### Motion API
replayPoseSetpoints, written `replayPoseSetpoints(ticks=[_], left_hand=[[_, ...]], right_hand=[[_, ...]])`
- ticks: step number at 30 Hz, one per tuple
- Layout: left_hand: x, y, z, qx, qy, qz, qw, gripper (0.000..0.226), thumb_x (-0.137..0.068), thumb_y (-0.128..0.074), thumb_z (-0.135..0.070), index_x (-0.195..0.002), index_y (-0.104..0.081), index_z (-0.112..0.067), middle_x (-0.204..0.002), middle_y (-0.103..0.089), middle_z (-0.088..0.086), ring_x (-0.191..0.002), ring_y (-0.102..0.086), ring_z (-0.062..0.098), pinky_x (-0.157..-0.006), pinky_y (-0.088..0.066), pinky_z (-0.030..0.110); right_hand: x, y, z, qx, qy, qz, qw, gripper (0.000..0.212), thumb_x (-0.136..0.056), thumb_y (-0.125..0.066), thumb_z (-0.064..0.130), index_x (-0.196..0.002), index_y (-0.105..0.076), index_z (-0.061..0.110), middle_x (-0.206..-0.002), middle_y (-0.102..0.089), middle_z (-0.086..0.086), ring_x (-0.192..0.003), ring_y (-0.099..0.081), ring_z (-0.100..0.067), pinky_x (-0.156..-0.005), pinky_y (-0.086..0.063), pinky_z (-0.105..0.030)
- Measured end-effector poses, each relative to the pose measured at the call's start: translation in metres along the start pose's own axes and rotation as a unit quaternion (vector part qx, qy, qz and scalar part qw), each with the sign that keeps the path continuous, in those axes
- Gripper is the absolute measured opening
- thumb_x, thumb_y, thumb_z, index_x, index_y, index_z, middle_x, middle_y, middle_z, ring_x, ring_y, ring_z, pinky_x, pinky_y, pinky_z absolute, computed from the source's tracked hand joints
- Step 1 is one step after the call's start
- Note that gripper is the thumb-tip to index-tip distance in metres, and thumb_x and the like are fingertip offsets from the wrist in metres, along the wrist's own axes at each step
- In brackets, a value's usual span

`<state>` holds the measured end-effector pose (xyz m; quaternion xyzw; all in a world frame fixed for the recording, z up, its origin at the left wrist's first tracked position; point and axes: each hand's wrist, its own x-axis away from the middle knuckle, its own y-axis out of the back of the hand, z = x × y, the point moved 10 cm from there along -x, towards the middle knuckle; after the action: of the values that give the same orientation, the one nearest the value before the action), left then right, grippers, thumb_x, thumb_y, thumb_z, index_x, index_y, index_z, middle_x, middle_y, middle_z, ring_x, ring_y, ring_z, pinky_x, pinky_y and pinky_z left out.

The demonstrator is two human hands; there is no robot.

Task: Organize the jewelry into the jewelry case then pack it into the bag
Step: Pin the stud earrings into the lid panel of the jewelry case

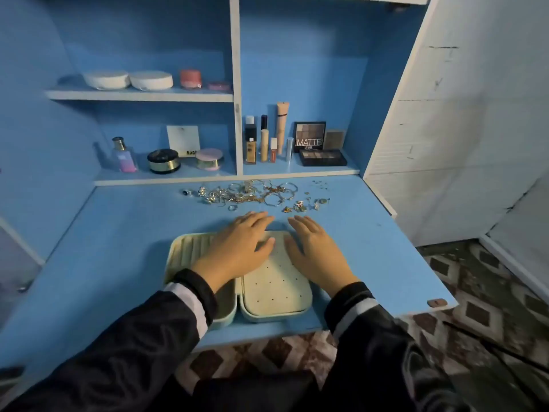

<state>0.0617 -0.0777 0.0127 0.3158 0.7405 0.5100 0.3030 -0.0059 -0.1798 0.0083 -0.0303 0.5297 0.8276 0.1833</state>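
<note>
Left hand [237, 248] and right hand [315, 251] lie flat, fingers straight, over the open case [276, 286] mid-frame; jewelry [249, 193] stretches sideways just above both

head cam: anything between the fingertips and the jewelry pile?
Head view: only a thin bare strip of desk separates the left hand and right hand from the jewelry.

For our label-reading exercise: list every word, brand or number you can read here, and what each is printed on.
"MATTE": lid of the eyeshadow palette; the smaller line beneath is blurred.
"NUD", then unclear: white card on the shelf.
Labels on the makeup bottles: too small to read.
</note>
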Motion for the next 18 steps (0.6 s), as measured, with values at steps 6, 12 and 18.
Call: replayPoseSetpoints(ticks=[6, 12, 18], left_hand=[[0.002, -0.014, 0.006, 0.018, 0.011, 0.019, 1.0, 0.054, -0.103, -0.036, -0.044, -0.154, -0.027, -0.025, -0.161, -0.025, -0.006, -0.15, -0.017, 0.014, -0.123, -0.005, 0.032], [-0.003, -0.018, 0.008, 0.017, 0.015, 0.029, 0.999, 0.053, -0.103, -0.035, -0.046, -0.152, -0.032, -0.026, -0.159, -0.03, -0.009, -0.148, -0.02, 0.011, -0.121, -0.003, 0.029], [-0.005, -0.015, 0.011, 0.043, 0.03, 0.017, 0.998, 0.052, -0.101, -0.04, -0.047, -0.149, -0.039, -0.026, -0.155, -0.039, -0.008, -0.146, -0.026, 0.011, -0.121, -0.007, 0.031]], right_hand=[[0.002, -0.01, -0.007, -0.06, -0.004, 0.008, 0.998, 0.042, -0.102, -0.047, 0.027, -0.141, -0.049, 0.011, -0.149, -0.043, -0.01, -0.144, -0.029, -0.025, -0.117, -0.022, -0.031], [0.002, -0.01, -0.011, -0.106, 0.0, -0.006, 0.994, 0.038, -0.101, -0.049, 0.023, -0.138, -0.054, 0.013, -0.146, -0.047, -0.01, -0.142, -0.034, -0.023, -0.117, -0.022, -0.027], [-0.005, -0.011, -0.012, -0.135, 0.008, -0.009, 0.991, 0.034, -0.1, -0.052, 0.019, -0.133, -0.059, 0.016, -0.141, -0.053, -0.008, -0.137, -0.041, -0.021, -0.113, -0.025, -0.02]])
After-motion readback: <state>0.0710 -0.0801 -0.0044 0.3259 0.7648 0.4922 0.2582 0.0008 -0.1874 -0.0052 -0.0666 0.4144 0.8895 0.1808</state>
